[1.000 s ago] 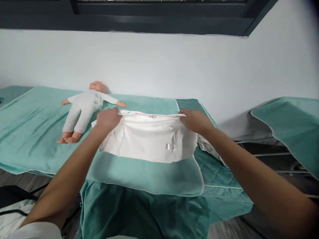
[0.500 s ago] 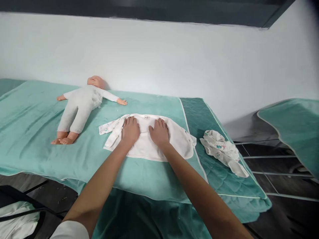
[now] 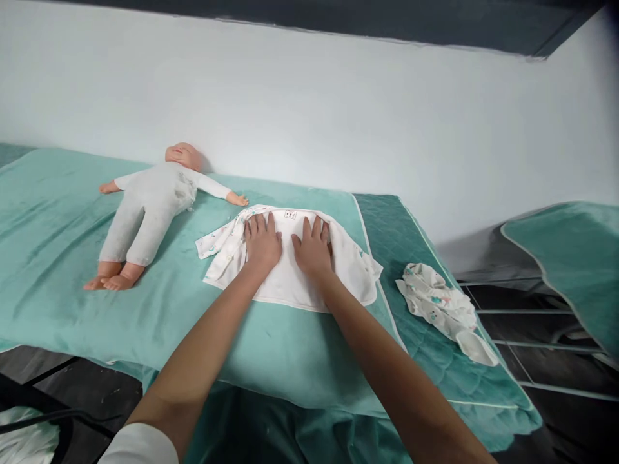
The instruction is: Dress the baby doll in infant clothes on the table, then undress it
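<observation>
A small white baby shirt (image 3: 290,283) lies spread open on the green bed cover, its plain inside facing up and a label at the collar. Its left sleeve shows a small coloured print. My left hand (image 3: 262,243) rests flat on the shirt's left part, fingers stretched toward the collar. Beside it, my right hand (image 3: 313,248) lies flat on the right part with its fingers spread. Neither hand grips the cloth. Up and to the left, a baby doll (image 3: 149,193) in a white body lies on its back, one hand near the shirt's collar.
A crumpled printed baby garment (image 3: 442,306) lies on the darker quilted cover (image 3: 382,225) at the right. The white wall (image 3: 309,109) rises behind the bed. Metal bars (image 3: 541,348) and a hanging green cloth (image 3: 575,258) are at far right. White cloth (image 3: 29,435) sits lower left.
Both hands have slid slightly away from me with fingers more spread. The shirt's upper edge is pushed farther up and looks flatter. The view has shifted a little.
</observation>
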The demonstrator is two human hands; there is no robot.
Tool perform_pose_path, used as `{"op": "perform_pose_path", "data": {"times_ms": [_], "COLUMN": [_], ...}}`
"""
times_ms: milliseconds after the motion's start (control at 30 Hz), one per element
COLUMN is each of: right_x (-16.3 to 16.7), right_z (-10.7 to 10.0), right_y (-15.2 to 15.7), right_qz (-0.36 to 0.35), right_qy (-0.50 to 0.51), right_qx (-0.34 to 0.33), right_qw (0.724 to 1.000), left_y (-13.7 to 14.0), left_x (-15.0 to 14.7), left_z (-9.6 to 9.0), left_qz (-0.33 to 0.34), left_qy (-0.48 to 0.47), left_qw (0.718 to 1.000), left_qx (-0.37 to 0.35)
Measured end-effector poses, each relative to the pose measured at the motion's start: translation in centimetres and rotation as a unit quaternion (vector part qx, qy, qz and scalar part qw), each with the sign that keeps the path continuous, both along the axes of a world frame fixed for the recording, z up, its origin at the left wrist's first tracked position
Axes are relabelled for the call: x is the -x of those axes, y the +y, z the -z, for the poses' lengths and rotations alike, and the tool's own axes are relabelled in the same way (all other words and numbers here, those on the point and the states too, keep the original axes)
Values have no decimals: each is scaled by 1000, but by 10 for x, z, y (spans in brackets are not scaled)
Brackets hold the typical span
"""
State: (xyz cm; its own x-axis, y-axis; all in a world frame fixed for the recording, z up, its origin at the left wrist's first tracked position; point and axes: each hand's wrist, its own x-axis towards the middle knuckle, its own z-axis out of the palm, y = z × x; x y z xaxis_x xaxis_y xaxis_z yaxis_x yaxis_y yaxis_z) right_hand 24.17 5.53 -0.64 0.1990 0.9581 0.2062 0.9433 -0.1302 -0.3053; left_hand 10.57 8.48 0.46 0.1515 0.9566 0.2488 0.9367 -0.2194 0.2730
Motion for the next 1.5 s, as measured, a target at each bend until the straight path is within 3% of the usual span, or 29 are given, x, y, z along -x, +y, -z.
{"op": "perform_pose_path", "data": {"times_ms": [233,433,733,933,1100,1200,1333,1400,1500], "right_x": [-19,-21,-5,5,15,20,25,28,34], "right_z": [18,24,19,18,21,20,18,17,15], "right_y": [37,43,20,-9,-46,-73,-101,-109,-108], "right_qz": [-21,-18,-23,-47,-105,-132,-156,-163,-163], "right_qy": [-2,-7,-34,-83,-92,-89,-73,-62,-29], "right_qx": [-6,46,28,16,-8,-19,-15,-11,-5], "right_qw": [1000,999,999,995,990,987,985,985,986], "left_y": [26,26,13,-15,-57,-76,-81,-78,-67], "left_x": [-4,-5,-6,-2,28,66,112,123,126], "left_z": [12,16,15,14,6,4,10,12,12], "left_qz": [6,0,-20,-27,32,-11,-132,-134,-88], "left_qy": [9,4,4,-15,-65,-123,-163,-153,-117], "left_qw": [1000,1000,1000,999,996,987,976,978,989], "left_qx": [10,18,12,10,-60,-105,-66,-38,-14]}}
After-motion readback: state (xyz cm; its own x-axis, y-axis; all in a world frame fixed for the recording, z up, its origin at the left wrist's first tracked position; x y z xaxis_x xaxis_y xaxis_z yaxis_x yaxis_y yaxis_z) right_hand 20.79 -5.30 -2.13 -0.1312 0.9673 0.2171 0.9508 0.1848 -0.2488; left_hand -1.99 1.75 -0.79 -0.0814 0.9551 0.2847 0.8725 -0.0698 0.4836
